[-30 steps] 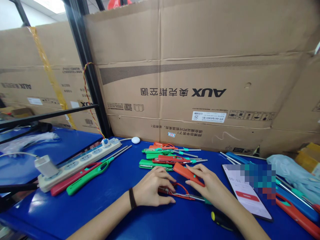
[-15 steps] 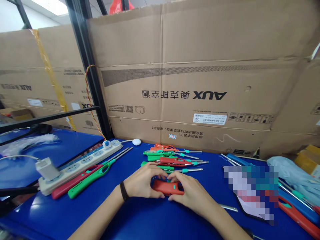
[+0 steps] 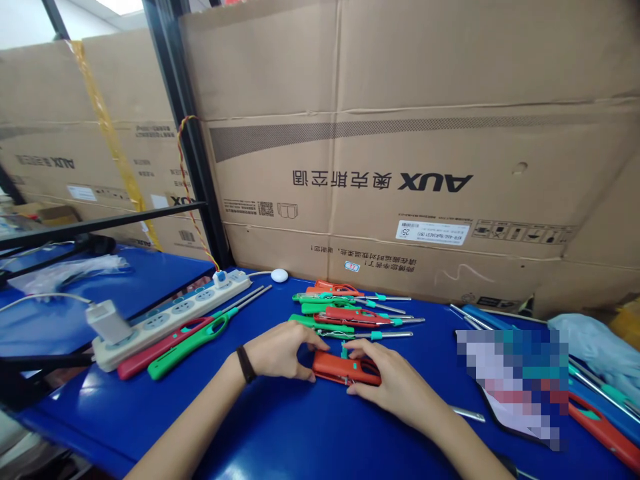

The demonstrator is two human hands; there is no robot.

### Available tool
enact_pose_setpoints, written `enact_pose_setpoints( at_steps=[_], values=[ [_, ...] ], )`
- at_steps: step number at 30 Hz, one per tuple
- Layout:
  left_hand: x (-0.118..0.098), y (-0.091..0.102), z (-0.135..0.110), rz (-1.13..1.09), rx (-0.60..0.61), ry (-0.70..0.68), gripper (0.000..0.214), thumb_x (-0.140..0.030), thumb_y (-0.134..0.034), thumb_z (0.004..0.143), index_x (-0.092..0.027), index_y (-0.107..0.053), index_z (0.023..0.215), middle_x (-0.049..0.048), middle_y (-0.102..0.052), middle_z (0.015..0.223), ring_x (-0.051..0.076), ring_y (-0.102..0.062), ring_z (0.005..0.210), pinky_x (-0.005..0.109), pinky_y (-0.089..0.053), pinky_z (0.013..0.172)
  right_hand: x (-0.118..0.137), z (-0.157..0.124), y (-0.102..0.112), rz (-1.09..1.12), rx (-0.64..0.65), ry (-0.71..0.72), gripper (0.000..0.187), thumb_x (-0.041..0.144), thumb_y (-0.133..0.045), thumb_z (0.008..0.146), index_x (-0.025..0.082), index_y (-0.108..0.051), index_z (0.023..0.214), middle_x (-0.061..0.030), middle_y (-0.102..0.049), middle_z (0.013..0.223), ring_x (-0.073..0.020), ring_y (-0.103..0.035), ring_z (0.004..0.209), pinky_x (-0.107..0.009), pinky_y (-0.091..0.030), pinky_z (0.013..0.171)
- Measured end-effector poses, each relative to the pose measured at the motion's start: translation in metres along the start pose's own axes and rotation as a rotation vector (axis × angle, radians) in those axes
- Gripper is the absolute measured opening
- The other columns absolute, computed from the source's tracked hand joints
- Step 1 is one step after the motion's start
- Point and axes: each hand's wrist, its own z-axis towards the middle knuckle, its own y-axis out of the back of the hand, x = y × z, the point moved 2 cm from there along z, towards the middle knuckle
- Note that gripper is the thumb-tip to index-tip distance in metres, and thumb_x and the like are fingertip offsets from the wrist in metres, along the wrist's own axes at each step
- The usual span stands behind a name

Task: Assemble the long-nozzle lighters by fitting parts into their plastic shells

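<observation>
An orange-red lighter casing (image 3: 337, 367) lies sideways between my hands, close to the blue tabletop. My left hand (image 3: 285, 350), with a dark band at the wrist, has thumb and forefinger at the casing's left end. At the other end, the fingers and thumb of my right hand (image 3: 387, 377) grip near the trigger loop. A small turquoise piece (image 3: 345, 349) sticks up by the casing's far edge, beside my right fingertips. Just beyond my hands lie several red and green lighters (image 3: 350, 317) with metal tubes pointing right, some with wires showing.
At left a white power strip (image 3: 167, 320) with a plugged-in charger (image 3: 107, 321) lies beside a red lighter (image 3: 150, 353) and a green lighter (image 3: 193, 348). A metal tube (image 3: 469, 414) and a blurred patch (image 3: 515, 380) are at right. Cardboard (image 3: 380, 147) stands behind.
My left fingers have drawn back toward the casing's left end, exposing more of it. My right hand keeps its hold. The whole view has shifted slightly.
</observation>
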Motion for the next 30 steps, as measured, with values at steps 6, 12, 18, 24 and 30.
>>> enact_pose_setpoints(
  at_steps=[6,12,18,24,30],
  values=[
    [0.006,0.004,-0.003,-0.052,0.041,0.046,0.045,-0.018,-0.078,0.066,-0.024,-0.069,0.110,0.0021,-0.072,0.100,0.021,-0.067,0.087,0.025,-0.048,0.077,-0.001,-0.003,0.004,-0.018,0.003,0.022,0.031,0.029,-0.065,0.083,0.026,-0.060,0.113,-0.0028,-0.065,0.117,-0.0202,-0.060,0.108,-0.033,-0.044,0.094],
    [0.009,0.003,-0.002,-0.155,0.013,-0.008,0.026,-0.027,-0.068,0.082,-0.020,-0.071,0.106,0.0048,-0.073,0.099,0.018,-0.067,0.084,0.024,-0.049,0.077,0.000,-0.002,0.002,-0.030,-0.005,0.044,0.030,0.029,-0.064,0.083,0.025,-0.061,0.112,-0.0040,-0.065,0.117,-0.0205,-0.059,0.108,-0.033,-0.044,0.094],
    [0.004,0.001,0.003,-0.186,0.011,-0.035,0.026,-0.026,-0.074,0.078,-0.022,-0.072,0.103,0.0045,-0.072,0.100,0.019,-0.065,0.088,0.027,-0.048,0.080,0.000,-0.006,0.005,-0.047,-0.007,0.041,0.035,0.031,-0.063,0.083,0.026,-0.060,0.118,-0.0047,-0.064,0.118,-0.0217,-0.059,0.108,-0.035,-0.044,0.094],
    [0.006,0.000,0.003,-0.172,-0.008,-0.025,0.024,-0.026,-0.075,0.076,-0.023,-0.073,0.099,0.0029,-0.073,0.097,0.019,-0.065,0.087,0.027,-0.048,0.080,-0.010,-0.013,0.016,-0.079,0.050,-0.006,0.039,0.038,-0.062,0.083,0.027,-0.059,0.120,-0.0051,-0.064,0.121,-0.0246,-0.059,0.110,-0.038,-0.045,0.093],
    [0.006,-0.001,0.002,-0.170,0.007,-0.050,0.025,-0.026,-0.072,0.078,-0.021,-0.072,0.103,0.0040,-0.072,0.100,0.019,-0.065,0.088,0.027,-0.048,0.081,-0.015,-0.013,0.015,-0.047,0.046,-0.023,0.041,0.037,-0.063,0.082,0.027,-0.058,0.121,-0.0055,-0.064,0.122,-0.0240,-0.059,0.111,-0.038,-0.045,0.095]
  ],
)
